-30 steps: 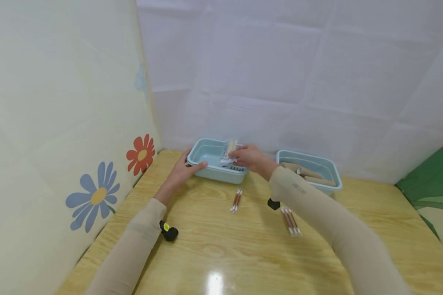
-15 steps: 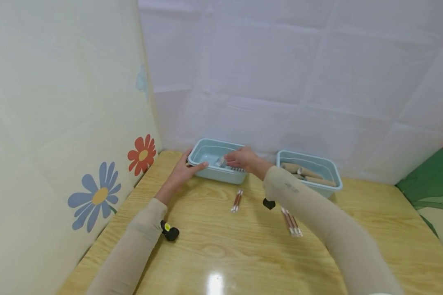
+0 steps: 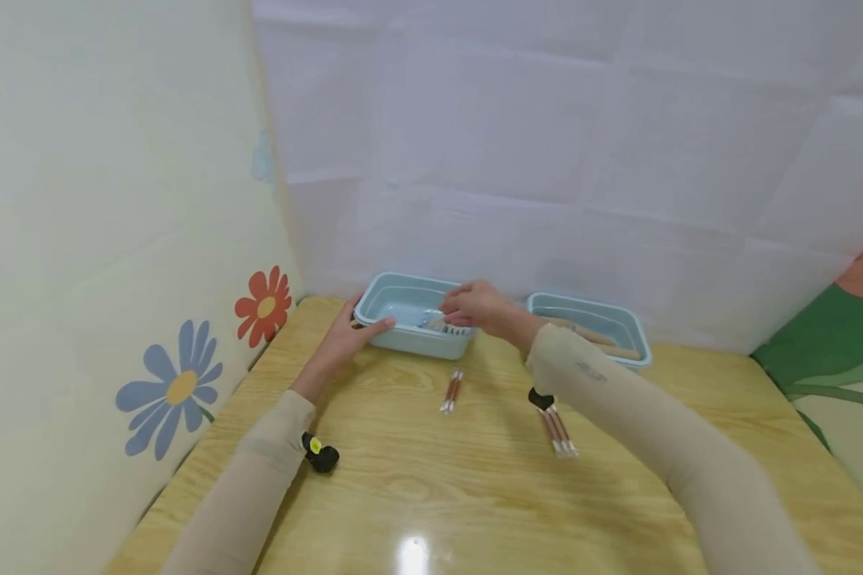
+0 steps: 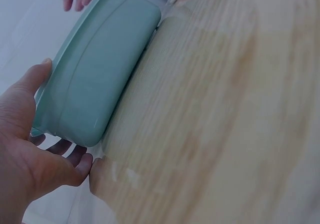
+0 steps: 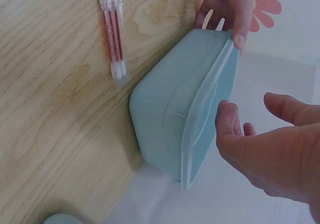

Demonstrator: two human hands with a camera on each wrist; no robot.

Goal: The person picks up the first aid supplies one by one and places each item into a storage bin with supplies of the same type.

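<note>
My left hand (image 3: pixel 340 339) grips the left end of a light blue plastic basket (image 3: pixel 420 343). In the left wrist view its thumb lies on the rim and the fingers curl around the basket's end. Over the basket's right part hovers my right hand (image 3: pixel 478 307), holding nothing; the right wrist view shows its thumb apart from the loosely bent fingers. Inside the basket, below that hand, lies a clear plastic packet (image 3: pixel 434 322), partly hidden. A clear packet of red-brown cotton swabs (image 5: pixel 113 34) lies on the table in front of the basket.
A second light blue basket (image 3: pixel 618 318) stands to the right, with brown cardboard-like rolls (image 3: pixel 614 350) inside. Another packet of red-brown swabs (image 3: pixel 561 435) lies near the right forearm. White sheeting (image 3: pixel 475 160) hangs behind the wooden table (image 3: pixel 403 463).
My right hand has lowered a clear packet with pale contents into the left basket, let it go and lifted slightly. My left hand keeps its grip on the basket.
</note>
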